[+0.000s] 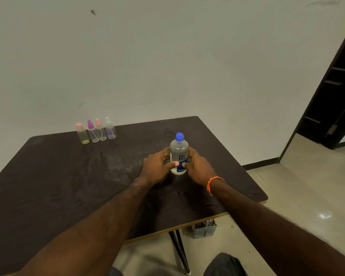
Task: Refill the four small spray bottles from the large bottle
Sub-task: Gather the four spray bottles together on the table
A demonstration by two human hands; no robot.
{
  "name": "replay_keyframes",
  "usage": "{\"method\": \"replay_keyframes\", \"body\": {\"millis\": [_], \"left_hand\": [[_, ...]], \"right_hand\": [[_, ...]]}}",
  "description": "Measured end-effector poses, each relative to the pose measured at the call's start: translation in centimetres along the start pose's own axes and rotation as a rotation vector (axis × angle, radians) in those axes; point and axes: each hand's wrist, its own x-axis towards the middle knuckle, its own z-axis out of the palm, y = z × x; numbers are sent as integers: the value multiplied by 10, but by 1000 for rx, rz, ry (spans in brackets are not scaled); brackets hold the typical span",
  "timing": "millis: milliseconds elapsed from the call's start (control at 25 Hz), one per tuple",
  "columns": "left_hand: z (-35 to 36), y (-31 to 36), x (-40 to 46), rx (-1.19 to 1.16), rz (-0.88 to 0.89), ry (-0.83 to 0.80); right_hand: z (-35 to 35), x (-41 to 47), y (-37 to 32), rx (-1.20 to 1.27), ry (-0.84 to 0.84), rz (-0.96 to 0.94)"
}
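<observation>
Both hands close on the large bottle (179,154) from either side, the left hand (156,167) and the right hand (197,168) curling fingers and thumbs round its lower half where it stands upright on the dark table (68,186), right of the middle. The two-sided hold looks meant to steady it, probably so one hand can go up to the blue screw cap (179,136), which is on. The bottle is a clear, round-shouldered plastic cylinder with pale liquid high inside, a blue-and-white label and a white base. Well apart, at the far left edge near the wall, the four small spray bottles stand in a tight row, set out of the way until needed: a yellowish one with a pink cap (82,133), a clear one with a purple sprayer (93,131), a clear one with a pink sprayer (100,130) and a violet-tinted one with a clear cap (110,128). All are slim, transparent plastic and look nearly empty. The tabletop is matt, smeared and dusty. An orange thread band (212,184) circles the right wrist.
</observation>
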Motion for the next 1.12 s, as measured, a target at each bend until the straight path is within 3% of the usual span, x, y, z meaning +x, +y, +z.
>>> {"method": "replay_keyframes", "body": {"millis": [280,440,520,640,720,960,1120], "left_hand": [[4,-7,3,46,-20,-25],[-11,-16,1,174,-111,-44],[-33,-24,-6,220,-126,-17],[-72,-44,-21,284,-166,37],[-99,-61,-33,340,-210,64],[-176,-110,-48,426,-342,140],[-216,-137,-31,461,-346,151]], "right_hand": [[0,0,5,16,-18,-8],[10,-17,2,-133,394,-79],[21,-26,-11,-195,450,-264],[45,-31,-43,-255,393,-521],[65,-26,-67,-277,314,-553],[124,25,-125,-410,-1,-402],[153,87,-155,-573,-115,-263]]}}
